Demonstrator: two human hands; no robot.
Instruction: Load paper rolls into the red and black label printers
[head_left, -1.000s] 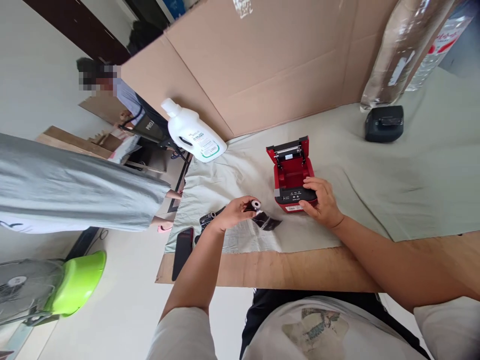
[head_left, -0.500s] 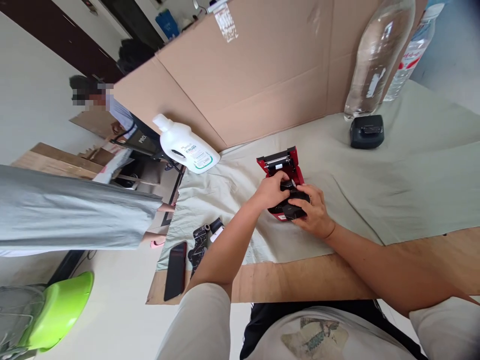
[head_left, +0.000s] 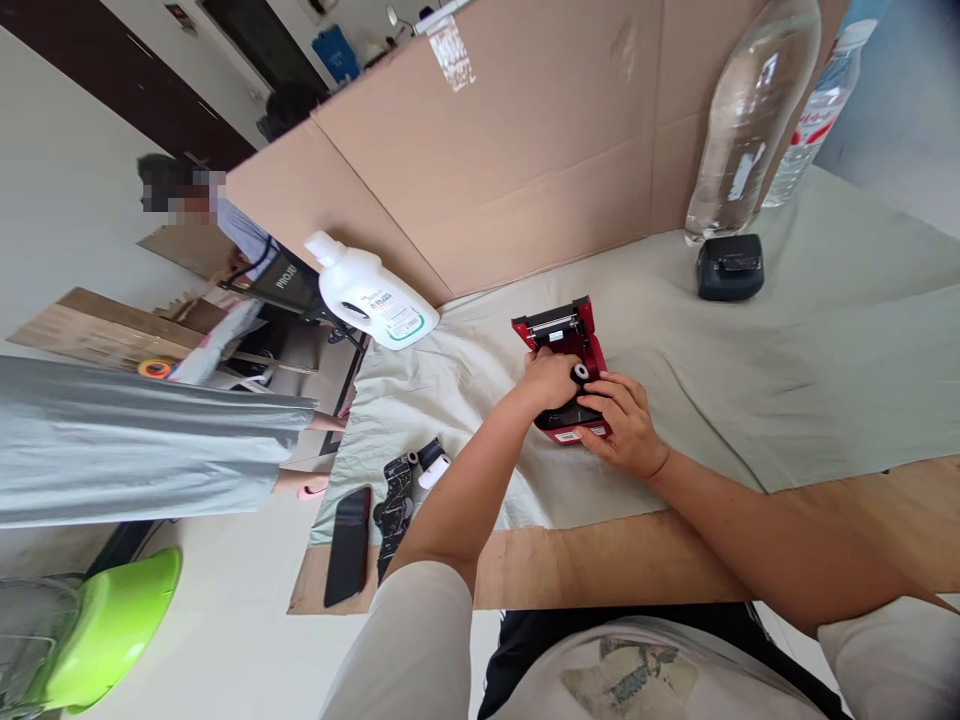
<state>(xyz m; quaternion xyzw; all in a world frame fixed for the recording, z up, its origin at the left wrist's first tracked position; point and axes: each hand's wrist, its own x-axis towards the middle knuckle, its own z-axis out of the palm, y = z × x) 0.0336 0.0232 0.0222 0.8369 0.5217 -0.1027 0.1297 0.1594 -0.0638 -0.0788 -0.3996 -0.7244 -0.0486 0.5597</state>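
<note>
A small red and black printer stands on the cloth with its lid raised at the back. My left hand reaches into the opening, fingers curled around a small black roll whose white core end faces right. The fingertips are partly hidden inside the body. My right hand grips the printer's right front corner, with the thumb at the front and the fingers over the top edge. Left of my forearm lie crumpled black film and a small white roll.
A black phone lies at the table's left front corner. A white detergent bottle leans by the cardboard panel. At the back right are a black box-like object, a large bottle and a smaller bottle. People are at the left.
My left hand has moved deeper into the printer with the roll. The dark piece under my right hand has lowered into the printer body, and that hand now rests against the printer's corner.
</note>
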